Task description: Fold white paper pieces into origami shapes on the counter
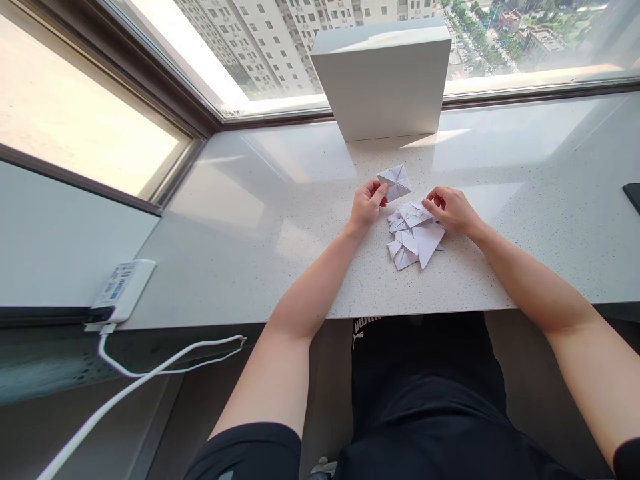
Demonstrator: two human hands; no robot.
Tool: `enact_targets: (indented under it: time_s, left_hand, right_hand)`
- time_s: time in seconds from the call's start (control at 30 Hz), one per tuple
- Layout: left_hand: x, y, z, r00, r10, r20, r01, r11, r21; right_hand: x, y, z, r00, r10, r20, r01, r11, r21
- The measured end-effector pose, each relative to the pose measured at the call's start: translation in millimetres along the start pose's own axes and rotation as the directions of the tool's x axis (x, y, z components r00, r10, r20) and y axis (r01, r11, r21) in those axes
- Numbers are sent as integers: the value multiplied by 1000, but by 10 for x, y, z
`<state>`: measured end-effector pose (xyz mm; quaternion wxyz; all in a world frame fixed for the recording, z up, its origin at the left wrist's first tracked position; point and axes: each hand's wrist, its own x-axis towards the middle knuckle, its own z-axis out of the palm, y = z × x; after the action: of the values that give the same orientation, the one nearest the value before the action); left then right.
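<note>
My left hand (367, 203) is closed on the near left corner of a folded white paper (399, 185), a square with creases meeting at its middle, held above the counter. Below it lies a loose pile of folded white papers (414, 227), several overlapping, some with pointed flaps standing up. My right hand (451, 208) is at the pile's upper right edge, with its fingers curled and the thumb and fingertips close to the top paper. Whether anything is between those fingertips cannot be made out.
A white box (387, 90) stands upright against the window behind the papers. The speckled white counter (280, 287) ends just before my body. At the left edge is a white power adapter (125, 290) with a white cable (130, 389). A dark phone-like object (634, 196) lies far right.
</note>
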<state>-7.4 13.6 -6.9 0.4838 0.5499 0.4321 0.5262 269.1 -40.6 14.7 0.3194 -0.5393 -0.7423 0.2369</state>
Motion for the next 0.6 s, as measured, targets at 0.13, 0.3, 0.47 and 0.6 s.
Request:
enact_targets:
  time_s: [0.13,0.3,0.47,0.6]
  left_hand:
    - [14,-19,-5,1000,-13,-7,13,1000,2]
    - [10,-31,2,1000,-9,2,9,1000,5]
    - [13,-37,-14,1000,-12,8,12,1000,1]
    - [19,-44,-23,1000,-14,10,14,1000,-3]
  right_hand:
    - [12,2,8,997,31,64,-29,999,-24]
    - [7,10,7,996,78,44,-78,997,-16]
    - [17,25,4,994,74,79,-79,995,54]
    - [51,87,-20,991,110,73,-124,967,225]
